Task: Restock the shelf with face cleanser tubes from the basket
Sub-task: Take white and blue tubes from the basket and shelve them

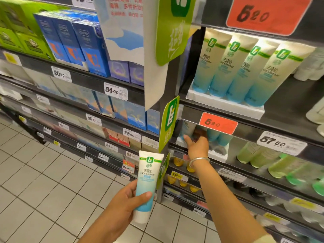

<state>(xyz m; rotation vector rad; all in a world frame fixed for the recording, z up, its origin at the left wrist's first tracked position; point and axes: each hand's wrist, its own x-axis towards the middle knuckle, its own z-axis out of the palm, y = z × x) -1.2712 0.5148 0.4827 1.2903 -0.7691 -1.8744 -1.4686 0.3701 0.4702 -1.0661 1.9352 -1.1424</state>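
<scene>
**One tube in hand, the other hand at the lower shelf**

The left hand (pixel 122 199) grips a face cleanser tube (pixel 146 183) around its lower half, thumb across the front and fingers curled behind, with the cap end pointing down and the crimped end up. The tube stands nearly upright above the tiled floor (pixel 43 181), just left of the shelf upright.

The right hand (pixel 197 146), with a silver bangle (pixel 199 160) on its wrist, reaches up and ahead of the left hand into the lower shelf (pixel 245 165) beneath the orange price tag (pixel 218 123). Its forefinger points out to the left, touching or nearly touching a tube there; the other fingers are hidden behind the back of the hand, so I cannot tell whether they hold anything. Just beyond this hand, a few tubes (pixel 217 136) stand in a white tray (pixel 219 153), partly hidden by the shelf edge.

Higher than the right hand, on the shelf above, four matching tubes (pixel 245 71) stand cap down in a row in another white tray (pixel 226 106). Far left of both hands, blue boxes (pixel 84 48) fill the neighbouring shelves.
</scene>
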